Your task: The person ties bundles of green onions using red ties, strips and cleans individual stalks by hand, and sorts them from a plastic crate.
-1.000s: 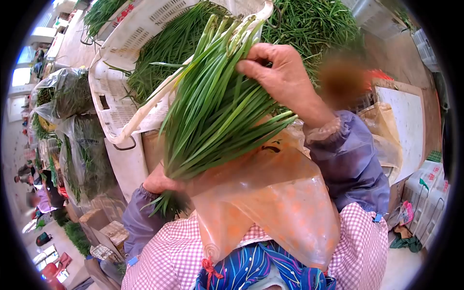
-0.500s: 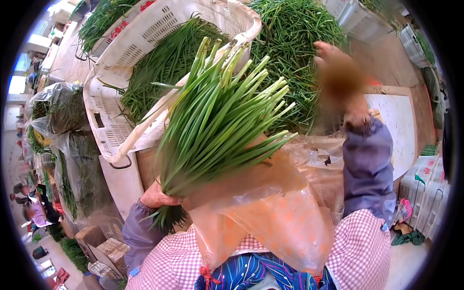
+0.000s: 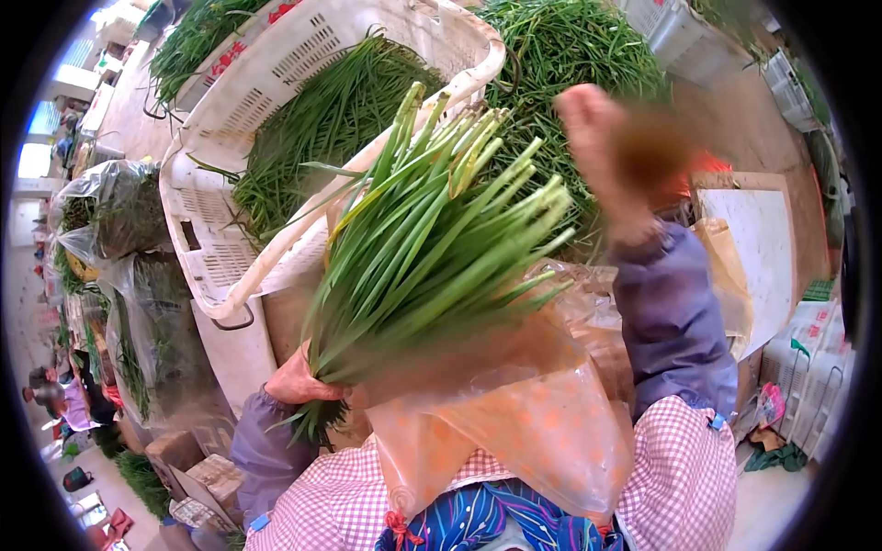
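Note:
My left hand [image 3: 305, 378] is wrapped round the lower, leafy end of a fanned bunch of green stalks [image 3: 413, 239]. The pale cut ends point up and to the right. Raised to the right of the bunch, my right hand [image 3: 593, 147] is apart from it, in front of a pile of loose green stalks [image 3: 542, 46]. A brown blur covers part of that hand, and its fingers are smeared. An orange-patterned plastic sheet [image 3: 524, 432] lies over my lap below the bunch.
A white slatted basket [image 3: 207, 266] with more green stalks stands behind the bunch. Plastic bags of greens [image 3: 161, 312] are at the left. A white board [image 3: 753, 248] and stacked crates [image 3: 804, 367] stand at the right. People [image 3: 69, 399] appear far left.
My right hand let go of the stalk ends, moved off to the right, and has since come back slightly left. The bunch has spread wider, still in my left hand.

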`<action>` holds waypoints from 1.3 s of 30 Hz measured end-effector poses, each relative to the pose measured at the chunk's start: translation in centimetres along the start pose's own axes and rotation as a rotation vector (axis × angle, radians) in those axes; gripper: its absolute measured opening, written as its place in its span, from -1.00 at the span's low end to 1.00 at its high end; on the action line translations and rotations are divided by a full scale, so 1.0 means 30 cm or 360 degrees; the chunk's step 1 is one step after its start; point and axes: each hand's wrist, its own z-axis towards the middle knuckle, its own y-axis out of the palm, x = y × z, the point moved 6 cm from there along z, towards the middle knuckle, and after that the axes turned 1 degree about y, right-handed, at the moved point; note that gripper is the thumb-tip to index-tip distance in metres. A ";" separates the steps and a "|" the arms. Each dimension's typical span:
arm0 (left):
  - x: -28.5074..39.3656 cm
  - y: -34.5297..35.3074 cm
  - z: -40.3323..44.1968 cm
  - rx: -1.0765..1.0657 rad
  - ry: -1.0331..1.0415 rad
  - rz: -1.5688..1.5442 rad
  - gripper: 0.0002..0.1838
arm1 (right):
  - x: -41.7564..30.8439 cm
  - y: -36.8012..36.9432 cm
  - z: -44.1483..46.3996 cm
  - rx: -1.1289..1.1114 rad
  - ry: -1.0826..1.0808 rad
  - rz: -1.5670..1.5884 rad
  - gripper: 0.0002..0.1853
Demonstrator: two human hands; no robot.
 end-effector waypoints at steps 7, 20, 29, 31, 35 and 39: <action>0.001 -0.008 0.012 0.0021 -0.0048 0.0046 -0.41 | -0.331 -0.027 -0.102 -0.0031 -0.1332 -0.0304 -0.80; 0.058 0.027 0.009 0.0053 0.0161 0.0298 -0.44 | -0.193 0.111 -0.154 -0.0349 0.0049 0.0752 -0.80; 0.049 0.013 -0.003 0.0118 0.0190 0.0465 -0.22 | 0.087 -0.092 -0.006 0.0209 -0.0265 -0.0462 -0.82; 0.042 0.017 -0.009 0.0146 -0.0024 0.0289 -0.37 | -0.139 -0.080 -0.027 -0.0004 -0.0654 -0.0396 -0.77; 0.073 0.082 0.045 -0.0078 0.0359 0.0046 -0.24 | -0.343 0.019 -0.092 -0.0757 -0.0936 -0.0606 -0.77; 0.164 0.091 0.011 -0.0098 0.0538 0.0164 -0.16 | -0.353 0.086 -0.095 -0.0895 -0.1001 0.0085 -0.93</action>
